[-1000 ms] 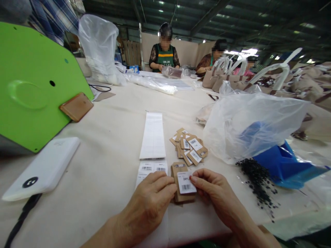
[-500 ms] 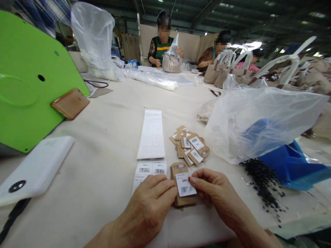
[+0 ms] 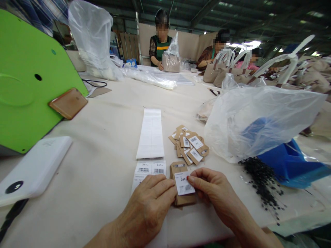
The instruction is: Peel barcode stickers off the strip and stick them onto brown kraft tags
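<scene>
My right hand (image 3: 210, 186) pinches the right edge of a white price label (image 3: 184, 184) between thumb and forefinger. The label lies over the top of a stack of brown card tags (image 3: 179, 167); I cannot tell how firmly it touches the card. My left hand (image 3: 151, 201) rests palm down with fingers stretched out, its fingertips at the stack's left side. Under that hand lies a sheet of printed barcode labels (image 3: 148, 167), partly covered. Beyond it, the blank white part of the strip (image 3: 150, 134) is folded over.
Loose labelled tags (image 3: 192, 144) lie in a pile behind the stack. To the right are a clear plastic bag (image 3: 232, 127), a blue tray (image 3: 297, 168) and black tag strings (image 3: 261, 182). At left are a phone (image 3: 69, 103), a white device (image 3: 36, 168) and a green panel (image 3: 33, 79).
The view has shifted very slightly, while both my hands and the label stay almost in place. Across the table, a co-worker's raised hand has left the plastic on top of the handbag.
</scene>
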`<state>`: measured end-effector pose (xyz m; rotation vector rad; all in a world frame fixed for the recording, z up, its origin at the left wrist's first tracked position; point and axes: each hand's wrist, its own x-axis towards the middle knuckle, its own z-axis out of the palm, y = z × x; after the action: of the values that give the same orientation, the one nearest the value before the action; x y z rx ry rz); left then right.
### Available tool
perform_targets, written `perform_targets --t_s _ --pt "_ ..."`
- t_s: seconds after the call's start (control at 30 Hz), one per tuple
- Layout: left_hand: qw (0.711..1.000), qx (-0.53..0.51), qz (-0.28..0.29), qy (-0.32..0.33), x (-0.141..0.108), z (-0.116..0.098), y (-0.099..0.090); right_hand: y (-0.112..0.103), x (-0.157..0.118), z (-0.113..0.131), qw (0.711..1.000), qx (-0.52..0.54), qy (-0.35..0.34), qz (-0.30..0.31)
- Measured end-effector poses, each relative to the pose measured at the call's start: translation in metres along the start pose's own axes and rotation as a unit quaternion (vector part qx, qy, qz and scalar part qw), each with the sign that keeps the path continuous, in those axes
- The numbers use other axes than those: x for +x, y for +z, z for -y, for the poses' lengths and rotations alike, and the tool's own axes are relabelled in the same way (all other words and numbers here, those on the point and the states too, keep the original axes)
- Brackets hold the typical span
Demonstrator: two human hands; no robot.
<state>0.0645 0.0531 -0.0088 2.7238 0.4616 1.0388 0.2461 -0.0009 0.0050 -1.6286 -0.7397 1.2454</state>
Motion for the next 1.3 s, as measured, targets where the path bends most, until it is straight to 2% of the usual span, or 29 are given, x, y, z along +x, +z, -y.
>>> perform_targets --t_s 0.3,0.6,0.97,1.17,1.3 --pt "1.0 -0.001 0.005 0.0 -0.002 0.001 0.002 0.005 0.0 0.007 1.0 -0.004 0.009 -0.016" --pt "1.0 0.0 0.001 0.0 -0.002 0.002 0.002 0.004 0.0 -0.001 1.0 -0.011 -0.011 -0.019" --pt "1.0 0.002 -0.003 0.003 -0.001 -0.001 0.001 0.008 0.001 -0.005 0.996 -0.067 -0.034 -0.045" --pt "1.0 0.015 0.024 -0.001 -0.005 -0.002 0.003 0.007 0.001 -0.004 0.992 -0.099 -0.042 -0.059" --pt "0.999 0.031 0.032 0.004 -0.007 -0.002 0.008 0.006 0.001 -0.006 0.984 -0.149 -0.071 -0.06"
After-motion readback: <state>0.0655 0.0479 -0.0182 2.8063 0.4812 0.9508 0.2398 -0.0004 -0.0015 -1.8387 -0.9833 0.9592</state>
